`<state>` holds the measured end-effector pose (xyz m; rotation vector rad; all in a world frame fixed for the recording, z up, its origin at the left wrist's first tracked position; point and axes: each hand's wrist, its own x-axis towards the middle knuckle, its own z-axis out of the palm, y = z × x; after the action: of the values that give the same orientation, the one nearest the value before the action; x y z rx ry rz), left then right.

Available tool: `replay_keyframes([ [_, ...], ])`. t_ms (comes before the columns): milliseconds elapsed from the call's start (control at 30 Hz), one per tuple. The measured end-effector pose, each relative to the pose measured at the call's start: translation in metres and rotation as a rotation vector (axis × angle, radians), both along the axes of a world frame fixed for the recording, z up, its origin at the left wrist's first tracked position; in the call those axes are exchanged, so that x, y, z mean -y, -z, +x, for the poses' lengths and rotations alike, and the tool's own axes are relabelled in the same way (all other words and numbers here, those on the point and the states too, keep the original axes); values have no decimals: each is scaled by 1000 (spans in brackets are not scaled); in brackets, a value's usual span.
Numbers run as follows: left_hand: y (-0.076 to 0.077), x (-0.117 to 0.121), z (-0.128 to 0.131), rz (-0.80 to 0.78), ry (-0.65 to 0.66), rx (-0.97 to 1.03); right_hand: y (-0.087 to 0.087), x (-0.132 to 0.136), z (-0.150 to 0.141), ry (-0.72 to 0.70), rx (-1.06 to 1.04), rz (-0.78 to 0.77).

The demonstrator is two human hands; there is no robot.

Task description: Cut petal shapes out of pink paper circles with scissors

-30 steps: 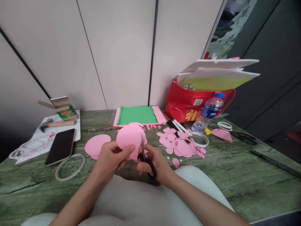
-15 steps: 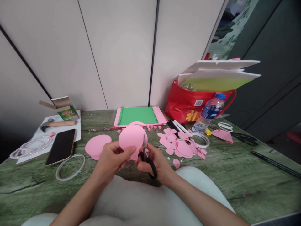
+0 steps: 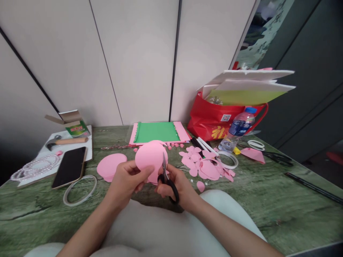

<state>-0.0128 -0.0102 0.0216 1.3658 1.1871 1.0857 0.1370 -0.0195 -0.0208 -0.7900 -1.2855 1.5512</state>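
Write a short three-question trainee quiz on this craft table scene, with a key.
1. True or false: the right hand holds the scissors.
2. What does the left hand hold? A) phone B) pink paper circle C) bottle
3. Fill in: the phone lies beside a ring of clear ____.

Key: 1 true; 2 B, the pink paper circle; 3 tape.

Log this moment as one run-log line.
left hand: holds round pink paper disc | right hand: black-handled scissors, blades at disc | surface: green table
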Motion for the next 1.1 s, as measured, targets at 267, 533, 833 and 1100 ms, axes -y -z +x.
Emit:
replay_keyframes([
  [267,-2,-1,0,19,-20,32,1,0,0,-3,31,13],
  [533,-2,0,0,28,-38,75,5,0,0,-12,-9,16],
  [833,-3,0,-1,71,-41,84,6,-1,-1,-3,16,13],
  [1100,-2,0,-1,62,-39,105,7,-1,-1,-6,-6,11],
])
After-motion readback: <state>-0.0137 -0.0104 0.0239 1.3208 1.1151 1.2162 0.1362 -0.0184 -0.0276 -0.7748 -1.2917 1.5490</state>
